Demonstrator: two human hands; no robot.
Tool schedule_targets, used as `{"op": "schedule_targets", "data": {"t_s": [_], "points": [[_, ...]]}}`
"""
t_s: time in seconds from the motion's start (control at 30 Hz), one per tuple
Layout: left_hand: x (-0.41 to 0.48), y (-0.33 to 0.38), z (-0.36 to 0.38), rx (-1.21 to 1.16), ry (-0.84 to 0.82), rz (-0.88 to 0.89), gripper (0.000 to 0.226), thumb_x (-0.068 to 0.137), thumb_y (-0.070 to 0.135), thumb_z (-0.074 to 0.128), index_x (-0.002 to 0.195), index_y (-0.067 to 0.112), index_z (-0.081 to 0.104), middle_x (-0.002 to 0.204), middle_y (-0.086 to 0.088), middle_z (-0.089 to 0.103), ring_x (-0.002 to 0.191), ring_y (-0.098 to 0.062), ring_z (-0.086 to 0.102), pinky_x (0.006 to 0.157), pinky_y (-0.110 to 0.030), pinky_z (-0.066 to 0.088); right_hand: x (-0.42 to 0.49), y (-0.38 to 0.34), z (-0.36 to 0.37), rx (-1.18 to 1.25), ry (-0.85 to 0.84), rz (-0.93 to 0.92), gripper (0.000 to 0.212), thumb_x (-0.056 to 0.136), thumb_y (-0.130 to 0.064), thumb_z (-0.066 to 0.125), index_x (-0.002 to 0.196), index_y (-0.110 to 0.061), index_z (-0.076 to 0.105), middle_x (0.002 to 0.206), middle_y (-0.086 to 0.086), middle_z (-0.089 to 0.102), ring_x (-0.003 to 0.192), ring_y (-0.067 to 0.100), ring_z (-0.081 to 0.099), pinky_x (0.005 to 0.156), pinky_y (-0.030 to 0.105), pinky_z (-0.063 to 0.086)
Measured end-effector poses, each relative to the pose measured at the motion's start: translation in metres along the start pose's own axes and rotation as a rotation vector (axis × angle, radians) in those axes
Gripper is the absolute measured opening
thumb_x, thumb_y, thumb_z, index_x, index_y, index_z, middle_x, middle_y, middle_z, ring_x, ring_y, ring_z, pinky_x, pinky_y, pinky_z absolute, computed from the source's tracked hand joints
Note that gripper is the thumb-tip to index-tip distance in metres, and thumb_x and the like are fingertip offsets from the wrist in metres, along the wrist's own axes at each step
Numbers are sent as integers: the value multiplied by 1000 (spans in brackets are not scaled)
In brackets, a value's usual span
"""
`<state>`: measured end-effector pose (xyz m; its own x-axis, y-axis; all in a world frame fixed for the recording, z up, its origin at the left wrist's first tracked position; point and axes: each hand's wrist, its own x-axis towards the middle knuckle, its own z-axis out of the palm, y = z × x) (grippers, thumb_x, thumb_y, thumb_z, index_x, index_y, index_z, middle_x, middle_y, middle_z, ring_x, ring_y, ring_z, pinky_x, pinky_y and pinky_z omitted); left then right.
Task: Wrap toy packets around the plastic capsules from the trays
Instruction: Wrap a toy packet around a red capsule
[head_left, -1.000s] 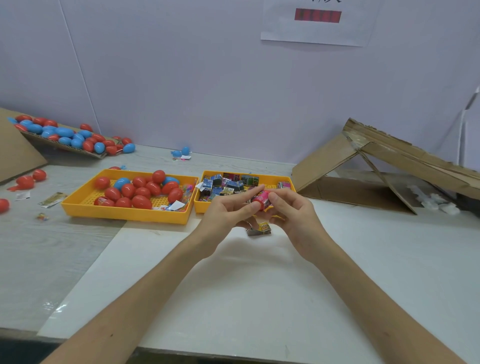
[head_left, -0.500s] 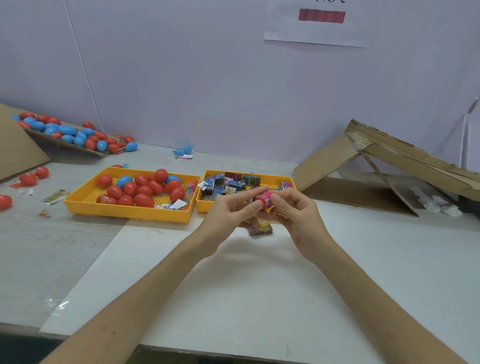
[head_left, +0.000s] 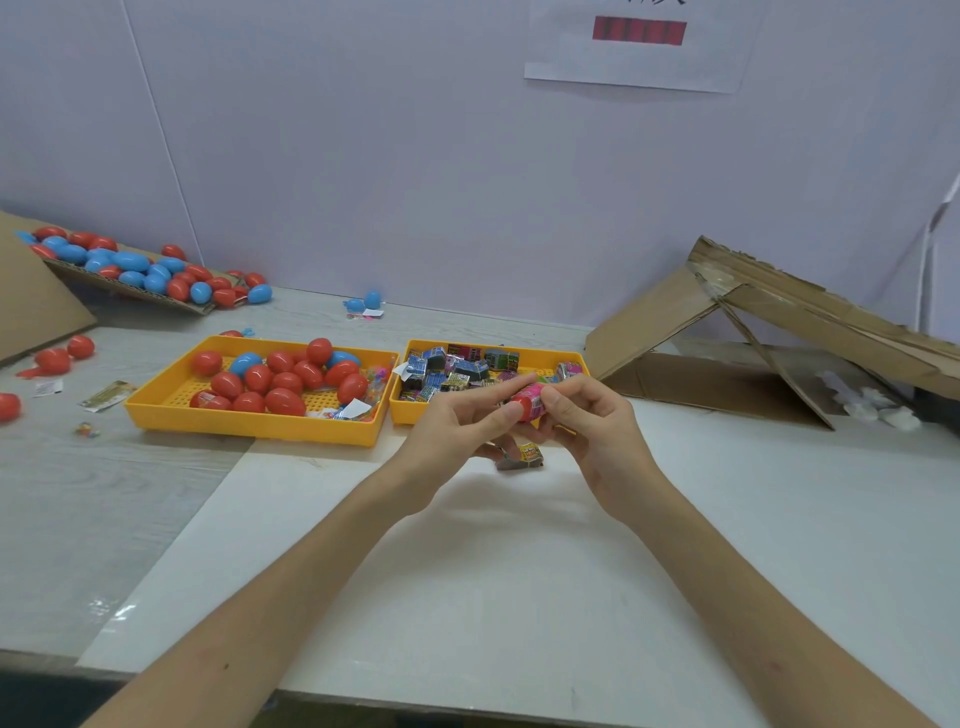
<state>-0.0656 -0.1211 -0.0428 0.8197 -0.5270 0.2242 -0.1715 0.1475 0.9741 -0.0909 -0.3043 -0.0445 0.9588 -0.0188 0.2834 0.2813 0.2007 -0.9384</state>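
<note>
Two hands meet just in front of the trays, and between them sits one red capsule (head_left: 521, 405) with a pink toy packet (head_left: 537, 399) laid round it. The left hand (head_left: 452, 434) pinches the capsule's near end, thumb and forefinger curled onto it. The right hand (head_left: 597, 431) has its fingers bent over the packet, clamping it against the shell. How far round the packet reaches is hard to say, as the fingers cover most of it. Just under the hands, a second small packet (head_left: 527, 456) lies on the white board (head_left: 467, 597), yellow label up. Behind, the left yellow tray (head_left: 249, 430) holds a heap of red capsules plus two blue ones. The right yellow tray (head_left: 410, 414), right beside it, holds loose printed packets. Far left, more red and blue capsules pile on a cardboard sheet (head_left: 197, 307); far right, a folded cardboard box (head_left: 665, 317) stands like a tent
</note>
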Motion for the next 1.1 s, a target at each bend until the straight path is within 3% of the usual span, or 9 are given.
{"op": "schedule_targets", "data": {"t_s": [0.2, 0.33, 0.53, 0.9, 1.1], "points": [[0, 1, 0, -39, -22, -10, 38, 90, 36, 60, 128, 32, 64, 96, -12, 77, 77, -21, 66, 73, -27, 57, 0, 1, 1, -18, 6, -8, 21, 86, -25, 68, 83, -5, 64, 73, 7, 67, 69, 20, 64, 72, 35, 58], [1, 1, 0, -79, -19, -37, 38, 92, 38, 58, 128, 26, 65, 97, -13, 76, 78, -22, 68, 74, -28, 57, 1, 4, 2, -26, 1, 8, 29, 82, -32, 73, 89, -5, 65, 84, 15, 69, 77, 28, 63, 86, 49, 58], [0, 0, -1, -84, -61, -62, 35, 96, 36, 54, 127, 24, 65, 97, -14, 75, 80, -23, 67, 78, -34, 56, 1, 1, -2, -9, -31, 26, 18, 87, -20, 69, 75, -11, 59, 77, 18, 64, 70, 27, 61, 75, 38, 57], [0, 0, -1, -124, -89, -87, 37, 99, 34, 51, 130, 18, 62, 97, -14, 75, 78, -22, 65, 76, -33, 55, 1, 0, -1, -10, 10, 12, 22, 84, -25, 70, 69, -13, 58, 63, 8, 58, 59, 20, 55, 69, 34, 55], [0, 1, -1, -157, -83, -70, 32, 96, 34, 53, 124, 23, 65, 94, -11, 76, 75, -20, 66, 73, -29, 57, -1, -1, 2, -45, -6, 20, 24, 86, -27, 69, 91, -5, 61, 75, 7, 65, 63, 17, 58, 74, 37, 57]]}}
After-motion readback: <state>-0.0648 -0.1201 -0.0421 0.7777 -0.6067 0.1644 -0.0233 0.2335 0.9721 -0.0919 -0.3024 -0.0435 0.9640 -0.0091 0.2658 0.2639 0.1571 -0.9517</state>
